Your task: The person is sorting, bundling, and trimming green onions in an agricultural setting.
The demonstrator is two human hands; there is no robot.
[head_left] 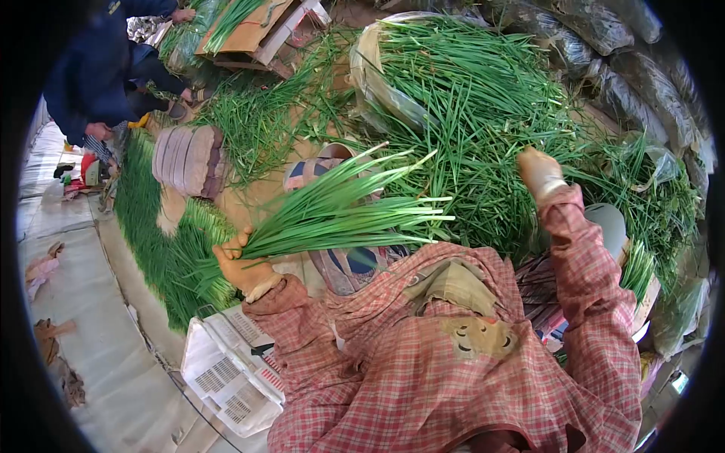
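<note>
My left hand (245, 266), in a tan-orange glove, is closed around a bunch of garlic chives (347, 202). Their pale stem ends fan out to the right, and the green leaves trail behind the hand. My right hand (541, 172), also gloved, is held with curled fingers over a large heap of loose chives (483, 189). Whether it grips anything is hidden. Beyond the heap, a big pile of chives (468, 72) lies in an opened clear plastic bag (370, 75). Below my left hand, a long row of laid-out chives (192, 257) curves away to the left.
A white plastic crate (226, 370) stands at lower left. A padded bundle (189, 160) sits ahead of my left hand. Another person in dark clothes (94, 72) works at upper left, near a cardboard box (249, 26). Filled plastic bags (634, 90) line the right side.
</note>
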